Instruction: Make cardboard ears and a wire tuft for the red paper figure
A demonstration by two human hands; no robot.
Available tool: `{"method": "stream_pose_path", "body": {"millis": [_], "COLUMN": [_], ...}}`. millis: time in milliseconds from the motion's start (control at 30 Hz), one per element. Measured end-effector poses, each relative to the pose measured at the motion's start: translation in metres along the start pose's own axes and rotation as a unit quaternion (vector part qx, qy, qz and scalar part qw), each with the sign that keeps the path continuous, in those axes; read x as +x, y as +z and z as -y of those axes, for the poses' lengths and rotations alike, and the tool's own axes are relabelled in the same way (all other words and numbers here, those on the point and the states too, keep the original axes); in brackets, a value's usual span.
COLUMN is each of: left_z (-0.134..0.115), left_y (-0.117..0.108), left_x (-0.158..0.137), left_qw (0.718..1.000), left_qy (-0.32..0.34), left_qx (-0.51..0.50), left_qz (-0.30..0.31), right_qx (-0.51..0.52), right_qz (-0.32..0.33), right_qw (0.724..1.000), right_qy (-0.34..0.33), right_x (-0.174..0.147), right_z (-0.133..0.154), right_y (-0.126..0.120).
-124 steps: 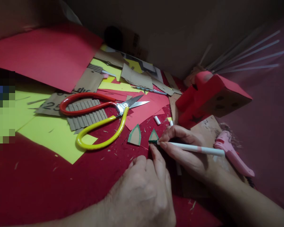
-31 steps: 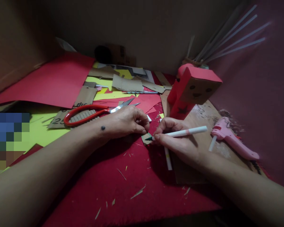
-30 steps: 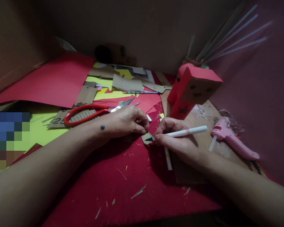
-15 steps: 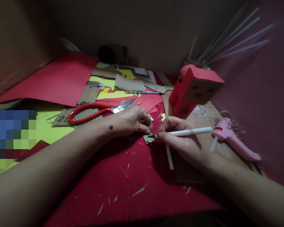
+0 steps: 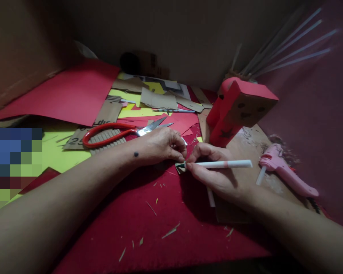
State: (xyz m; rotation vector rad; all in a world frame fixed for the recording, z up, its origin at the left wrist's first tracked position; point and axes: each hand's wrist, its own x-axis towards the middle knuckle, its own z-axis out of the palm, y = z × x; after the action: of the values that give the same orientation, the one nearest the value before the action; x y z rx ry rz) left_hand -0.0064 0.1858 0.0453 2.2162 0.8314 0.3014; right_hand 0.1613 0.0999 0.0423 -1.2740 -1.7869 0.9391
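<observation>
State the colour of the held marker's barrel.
The marker's barrel is white with a pinkish band, seen best in the head view.

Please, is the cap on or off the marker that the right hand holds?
Off: the bare, dark, pointed tip of the marker shows over the small cardboard piece, ahead of the right hand.

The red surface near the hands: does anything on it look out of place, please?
Slightly: thin scraps lie strewn over the red surface, nearer the camera than the left hand, like uncleared offcuts.
</observation>
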Motion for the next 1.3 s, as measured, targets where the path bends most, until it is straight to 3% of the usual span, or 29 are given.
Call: {"method": "stream_pose_path", "body": {"millis": [1067, 1300], "left_z": [-0.0039, -0.0034], "left_y": [0.0003, 0.0005], "left_x": [0.0009, 0.001], "left_qw": [0.999, 1.0], "left_qy": [-0.011, -0.017], "left_qx": [0.035, 0.016], "left_qz": [0.01, 0.011], "right_qx": [0.018, 0.01], "right_qz": [0.042, 0.027], "right_qw": [0.998, 0.999], "right_qy": [0.039, 0.027], "right_x": [-0.0018, -0.0013], "right_z": [-0.002, -0.0036], "right_y": [-0.0053, -0.0047]}}
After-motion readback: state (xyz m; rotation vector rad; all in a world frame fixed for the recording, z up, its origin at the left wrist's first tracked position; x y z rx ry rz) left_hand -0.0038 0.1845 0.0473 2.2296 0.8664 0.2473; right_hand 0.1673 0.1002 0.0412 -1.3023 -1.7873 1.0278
